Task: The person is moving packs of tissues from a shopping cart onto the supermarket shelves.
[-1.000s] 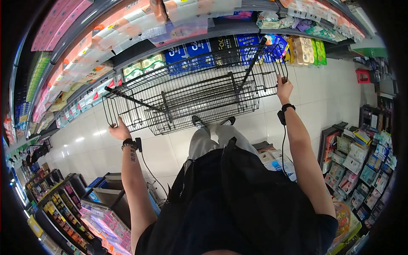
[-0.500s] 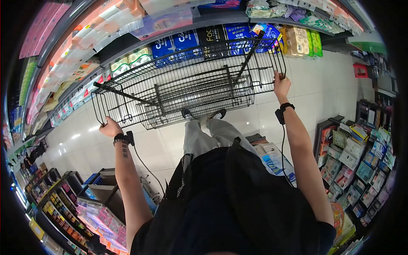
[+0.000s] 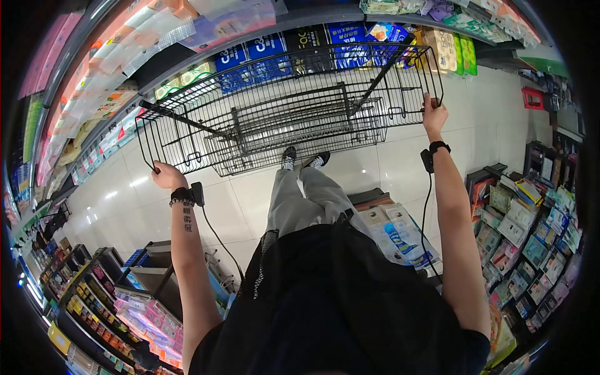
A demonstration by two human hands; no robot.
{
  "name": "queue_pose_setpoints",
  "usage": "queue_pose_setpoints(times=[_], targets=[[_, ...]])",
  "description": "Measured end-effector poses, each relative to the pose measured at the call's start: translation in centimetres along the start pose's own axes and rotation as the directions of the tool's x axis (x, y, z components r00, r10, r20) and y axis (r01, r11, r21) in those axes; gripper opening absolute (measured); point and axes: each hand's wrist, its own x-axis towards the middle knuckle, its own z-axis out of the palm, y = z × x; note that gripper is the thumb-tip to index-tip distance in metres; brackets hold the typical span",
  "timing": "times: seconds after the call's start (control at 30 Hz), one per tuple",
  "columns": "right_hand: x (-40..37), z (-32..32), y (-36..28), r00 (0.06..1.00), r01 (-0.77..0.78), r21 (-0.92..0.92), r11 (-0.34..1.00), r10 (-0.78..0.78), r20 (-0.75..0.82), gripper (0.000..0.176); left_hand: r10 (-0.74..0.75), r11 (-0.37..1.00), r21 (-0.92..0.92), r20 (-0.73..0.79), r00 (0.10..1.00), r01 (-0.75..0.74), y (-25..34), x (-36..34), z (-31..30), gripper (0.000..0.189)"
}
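Note:
Across the view in front of me stretches a black wire rack (image 3: 290, 119), a basket-like frame with mesh sides, above the floor before my feet. My left hand (image 3: 169, 176) is closed round the wire at its lower left end. At the opposite end my right hand (image 3: 434, 115) grips the right end frame. The rack tilts slightly, its right end farther from me than its left. Floor and shelf goods show through the mesh, and I see nothing lying in it. Both wrists carry dark bands with cabled devices.
Store shelves curve along the far and left sides, with blue tissue packs (image 3: 265, 59) and brown paper-roll packs (image 3: 442, 51) low down. Pale tiles (image 3: 400, 165) cover the floor. A display of small packages (image 3: 525, 231) stands at right, a stack of pink boxes (image 3: 147, 322) at lower left. A red crate (image 3: 532, 98) sits farther right.
The rack's right end has swung farther right and slightly away, along with my right hand. My left hand stays near the left end. My feet appear shifted slightly right.

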Motion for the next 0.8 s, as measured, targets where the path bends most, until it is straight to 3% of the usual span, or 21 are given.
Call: queue_pose_setpoints(times=[0.17,0.23,0.37,0.5,0.63,0.8], targets=[[1.4,0.1,2.0,1.0,-0.01,-0.013,1.0,0.01,-0.028,0.047,-0.032,0.999,0.043,0.06,0.998,0.029,-0.5,-0.4,0.6,0.052],[1.8,-0.7,0.8,0.995,-0.101,-0.109,0.989,0.101,-0.008,0.052,-0.03,0.999,0.018,0.092,0.995,0.028,0.2,-1.0,0.7,0.051],[1.9,-1.0,1.0,0.997,-0.037,-0.169,0.985,0.025,-0.074,0.052,-0.094,0.995,-0.02,0.121,0.988,0.097,0.6,-1.1,0.9,0.048],[2.0,-0.5,1.8,0.992,-0.106,-0.101,0.989,0.098,-0.081,0.044,-0.055,0.998,0.01,0.119,0.991,0.055,0.4,-0.7,0.8,0.047],[1.9,-0.7,1.6,0.99,-0.113,-0.069,0.991,0.107,-0.087,0.039,-0.056,0.998,0.052,0.216,0.975,0.045,0.5,-0.4,-0.3,0.044],[2.0,-0.8,1.8,0.983,-0.18,-0.057,0.982,0.177,-0.047,0.036,-0.061,0.989,-0.117,0.225,0.972,0.089,-0.2,-0.2,0.2,0.04]])
